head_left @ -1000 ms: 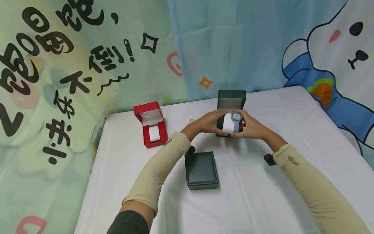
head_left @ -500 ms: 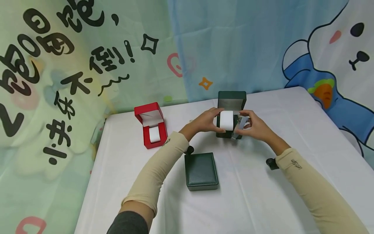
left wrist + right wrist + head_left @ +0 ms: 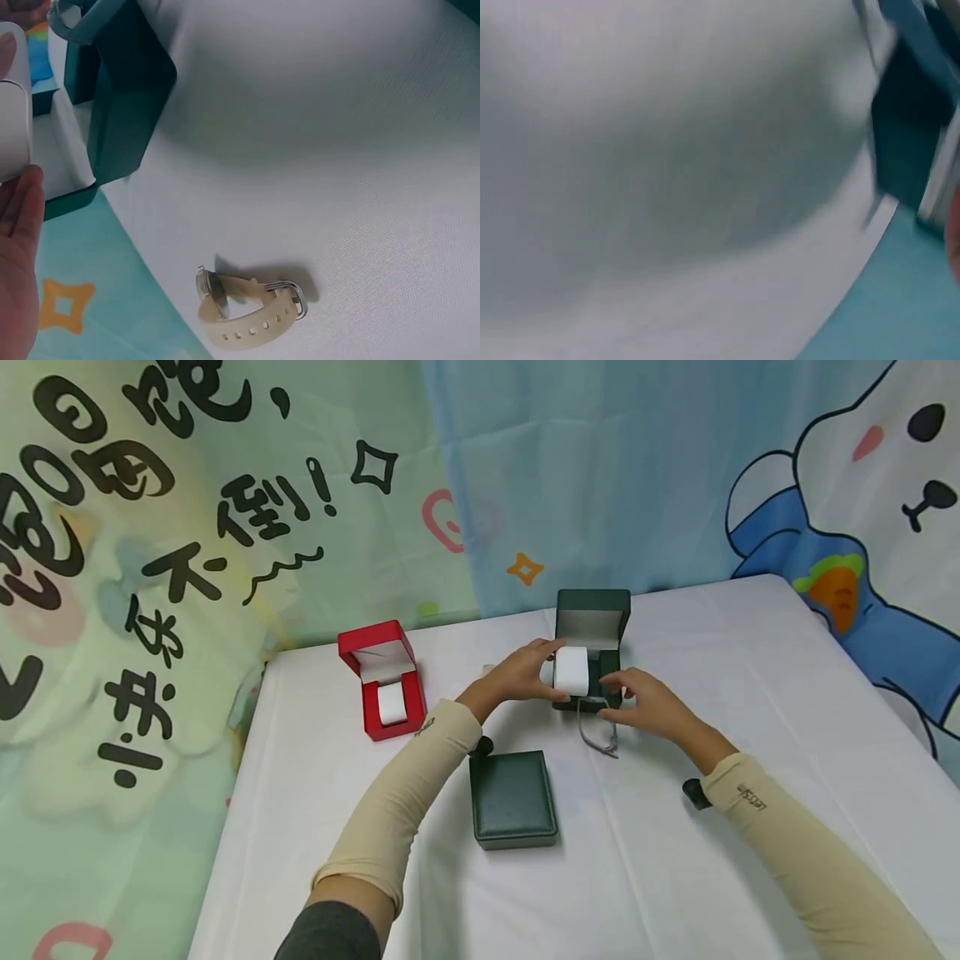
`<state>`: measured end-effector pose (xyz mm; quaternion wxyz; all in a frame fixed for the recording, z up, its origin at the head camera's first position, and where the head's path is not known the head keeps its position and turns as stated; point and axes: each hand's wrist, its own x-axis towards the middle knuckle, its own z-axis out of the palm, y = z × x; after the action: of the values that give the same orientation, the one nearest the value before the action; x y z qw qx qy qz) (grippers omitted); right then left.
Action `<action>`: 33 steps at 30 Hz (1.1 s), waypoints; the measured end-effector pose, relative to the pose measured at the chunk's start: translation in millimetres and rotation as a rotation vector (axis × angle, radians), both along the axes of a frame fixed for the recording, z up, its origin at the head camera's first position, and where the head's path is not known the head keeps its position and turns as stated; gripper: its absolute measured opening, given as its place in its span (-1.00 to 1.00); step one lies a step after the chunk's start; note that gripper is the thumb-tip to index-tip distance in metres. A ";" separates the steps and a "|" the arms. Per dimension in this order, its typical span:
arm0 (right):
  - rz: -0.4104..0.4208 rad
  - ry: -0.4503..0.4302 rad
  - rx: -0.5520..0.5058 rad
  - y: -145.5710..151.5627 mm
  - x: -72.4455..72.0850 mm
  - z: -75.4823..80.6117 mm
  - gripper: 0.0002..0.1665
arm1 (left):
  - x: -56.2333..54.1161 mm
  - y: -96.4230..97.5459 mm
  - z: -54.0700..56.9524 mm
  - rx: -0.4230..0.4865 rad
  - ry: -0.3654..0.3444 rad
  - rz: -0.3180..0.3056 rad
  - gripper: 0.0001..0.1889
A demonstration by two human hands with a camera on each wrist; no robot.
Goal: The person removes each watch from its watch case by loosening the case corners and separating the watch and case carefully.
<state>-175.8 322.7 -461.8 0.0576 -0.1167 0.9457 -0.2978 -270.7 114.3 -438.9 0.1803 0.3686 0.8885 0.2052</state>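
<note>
My left hand (image 3: 519,673) grips a white watch cushion (image 3: 572,671) in front of the open dark green watch box (image 3: 593,603). In the left wrist view its fingers lie along the cushion's edge. My right hand (image 3: 654,705) pinches a wristwatch (image 3: 597,745) with a grey-blue strap, its loop hanging low at the front of the box. This strap (image 3: 84,27) shows at the top of the left wrist view. The right wrist view is blurred, with a fingertip at its right edge. The watch's face is hidden.
An open red watch box (image 3: 394,687) with a white cushion stands at the left. Nearer lies a closed green box (image 3: 514,797). A beige-strap watch (image 3: 255,309) lies behind my left wrist, mostly hidden in the head view. A printed curtain (image 3: 600,468) hangs behind the table.
The watch has come off the cushion. My right hand moved it right, then lower and nearer, its strap now hanging as a loop. My left hand drew the bare cushion slightly left.
</note>
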 end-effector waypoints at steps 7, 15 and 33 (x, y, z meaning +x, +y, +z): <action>-0.033 0.127 0.191 -10.3 2.1 -8.9 -0.67 | -3.7 4.0 -2.3 0.002 -0.001 -0.007 -0.06; -0.167 0.313 -0.020 21.7 0.6 5.5 -0.78 | -6.5 6.4 -6.9 -0.020 -0.018 0.031 -0.05; -0.334 -0.093 -0.475 70.6 -20.7 -27.0 -0.60 | -4.6 19.5 -7.8 -0.072 -0.010 -0.008 -0.05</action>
<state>-196.5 393.3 -488.8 0.0219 0.0439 0.8520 -0.5213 -275.2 133.8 -446.8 0.1988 0.3646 0.8929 0.1739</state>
